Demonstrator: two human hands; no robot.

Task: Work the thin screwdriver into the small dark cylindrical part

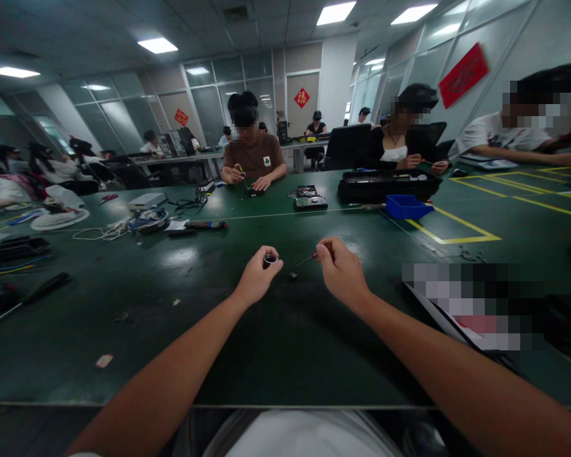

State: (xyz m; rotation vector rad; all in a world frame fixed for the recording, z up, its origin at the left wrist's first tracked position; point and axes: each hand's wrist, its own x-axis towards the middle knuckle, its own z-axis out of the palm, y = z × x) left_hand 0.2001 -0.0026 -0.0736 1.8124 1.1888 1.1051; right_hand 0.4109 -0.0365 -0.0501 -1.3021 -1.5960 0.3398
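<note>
My left hand [258, 276] is closed round a small dark cylinder with a pale rim [269, 259], its round end facing up. A thin screwdriver [306, 259] is in my right hand [339, 270]; its handle is mostly hidden by the fingers, with a bit of red at the front. The shaft points left and slightly down, apart from the cylinder. Between the two hands, a tiny dark and metallic piece [293, 276] lies on the green tabletop [285, 355]; its kind is too small to make out.
Farther off lie opened electronic parts [310, 198], a black tray [389, 185] and a blue bin [408, 207]. Tools [200, 225] and a cable bundle [147, 220] sit left of centre. A blurred-out flat item [471, 311] is at right. A co-worker [253, 152] sits opposite.
</note>
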